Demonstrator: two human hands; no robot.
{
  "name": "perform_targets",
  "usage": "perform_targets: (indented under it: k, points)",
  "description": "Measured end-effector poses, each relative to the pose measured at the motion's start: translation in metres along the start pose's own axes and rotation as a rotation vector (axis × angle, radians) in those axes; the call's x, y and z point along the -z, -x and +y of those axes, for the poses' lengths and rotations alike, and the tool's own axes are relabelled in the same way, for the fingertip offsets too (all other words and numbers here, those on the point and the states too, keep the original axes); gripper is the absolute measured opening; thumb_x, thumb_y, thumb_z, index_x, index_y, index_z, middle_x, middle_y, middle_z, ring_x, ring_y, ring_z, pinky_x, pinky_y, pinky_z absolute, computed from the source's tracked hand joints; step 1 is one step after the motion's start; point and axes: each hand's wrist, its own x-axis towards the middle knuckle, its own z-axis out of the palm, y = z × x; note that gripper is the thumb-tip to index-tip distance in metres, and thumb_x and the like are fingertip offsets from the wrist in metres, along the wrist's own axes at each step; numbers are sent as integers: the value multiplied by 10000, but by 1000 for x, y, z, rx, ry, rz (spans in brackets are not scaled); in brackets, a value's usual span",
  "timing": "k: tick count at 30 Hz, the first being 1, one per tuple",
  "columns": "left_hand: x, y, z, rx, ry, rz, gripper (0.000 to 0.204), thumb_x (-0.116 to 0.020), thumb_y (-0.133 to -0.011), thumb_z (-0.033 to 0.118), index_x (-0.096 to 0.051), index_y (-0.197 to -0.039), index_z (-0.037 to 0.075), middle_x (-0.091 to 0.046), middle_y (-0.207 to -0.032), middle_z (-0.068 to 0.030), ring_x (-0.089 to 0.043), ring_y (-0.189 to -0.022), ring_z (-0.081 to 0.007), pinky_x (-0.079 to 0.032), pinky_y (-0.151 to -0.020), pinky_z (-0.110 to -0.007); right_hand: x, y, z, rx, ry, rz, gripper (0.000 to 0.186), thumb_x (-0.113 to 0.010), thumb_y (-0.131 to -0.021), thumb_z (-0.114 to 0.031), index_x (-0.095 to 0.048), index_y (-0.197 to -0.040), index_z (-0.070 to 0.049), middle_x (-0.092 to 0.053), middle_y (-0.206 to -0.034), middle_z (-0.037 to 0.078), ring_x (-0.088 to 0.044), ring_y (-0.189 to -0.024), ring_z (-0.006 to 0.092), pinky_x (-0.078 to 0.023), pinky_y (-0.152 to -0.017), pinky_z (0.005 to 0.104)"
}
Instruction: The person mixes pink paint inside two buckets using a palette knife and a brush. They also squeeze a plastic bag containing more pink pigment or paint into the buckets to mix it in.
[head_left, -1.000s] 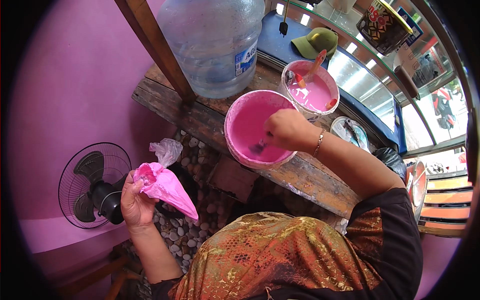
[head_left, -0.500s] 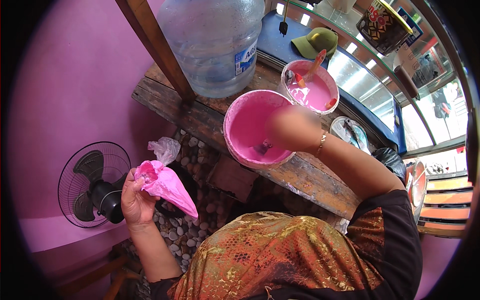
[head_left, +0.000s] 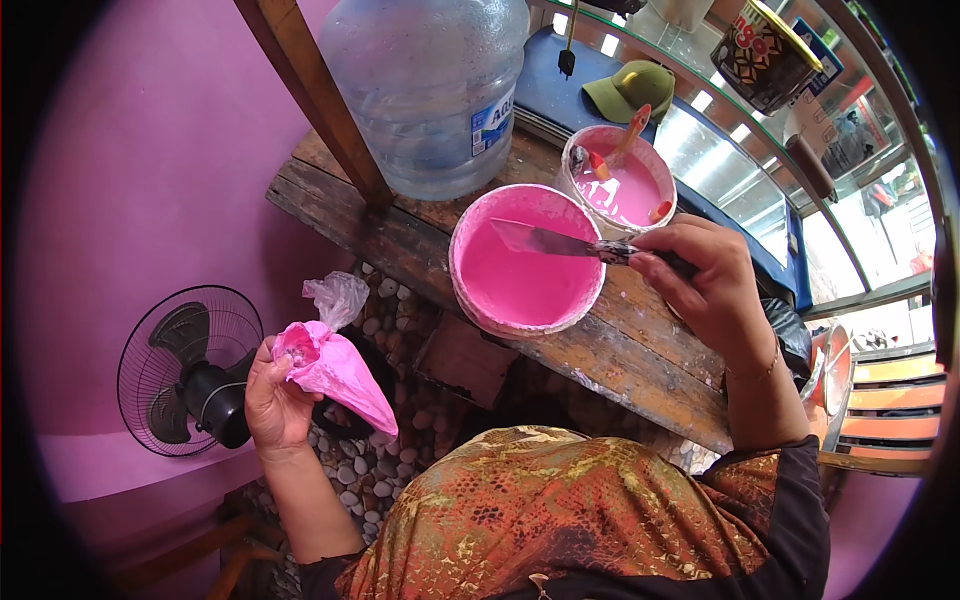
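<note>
My left hand is closed around the gathered opening of a pink plastic bag, which hangs cone-shaped with pink material smeared inside its mouth. My right hand grips the dark handle of a metal spatula, its blade coated in pink and held across the top of a white bucket of pink mixture. Just behind it stands a second bucket of lighter pink, with orange-handled tools resting in it.
Both buckets share a worn wooden bench with a large water jug. A wooden post, black fan, pink wall, green cap and glass display case surround them. A pebbled floor lies below.
My right hand has risen and moved rightward out of the front bucket, bringing the spatula into view above it. My left hand and the bag have barely moved.
</note>
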Motion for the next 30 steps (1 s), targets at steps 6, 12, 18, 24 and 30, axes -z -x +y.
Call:
perform_targets:
  k: [6, 12, 18, 24, 30]
  points:
    - [-6, 0, 1, 17, -22, -7, 193, -541, -857, 62, -551, -1037, -5, -655, -927, -141, -672, -714, -211, -588, -504, -315, 10, 17, -17, 87, 53, 134, 154, -715, -769, -46, -672, -913, -10, -598, -727, 98, -584, -615, 226, -455, -570, 303]
    - [-3, 2, 0, 15, -27, -9, 192, -543, -857, 66, -551, -1035, -2, -654, -923, -139, -672, -718, -209, -588, -503, -315, -5, 34, -7, 143, 95, 264, 147, -711, -772, -58, -670, -909, -28, -589, -745, 92, -601, -632, 234, -462, -564, 325]
    - [-6, 2, 1, 17, -27, -27, 170, -540, -854, 65, -549, -1013, 5, -653, -925, -139, -674, -723, -213, -590, -506, -315, -32, 52, 20, 136, 373, 69, 122, -683, -788, -119, -649, -900, -89, -509, -734, 71, -547, -619, 268, -419, -531, 378]
    - [-10, 2, 2, 31, -35, -38, 138, -535, -852, 61, -540, -981, 15, -650, -928, -137, -677, -725, -217, -593, -507, -315, -29, 39, 10, 147, 481, -47, 98, -660, -761, -122, -629, -844, -81, -523, -771, 81, -562, -681, 269, -438, -587, 395]
    - [-30, -3, 20, -48, -108, -58, 118, -532, -859, 58, -533, -974, 31, -645, -929, -124, -674, -722, -210, -591, -511, -312, -59, 11, 15, 170, 556, -139, 118, -612, -726, -104, -662, -831, -85, -554, -808, 98, -589, -766, 262, -453, -647, 385]
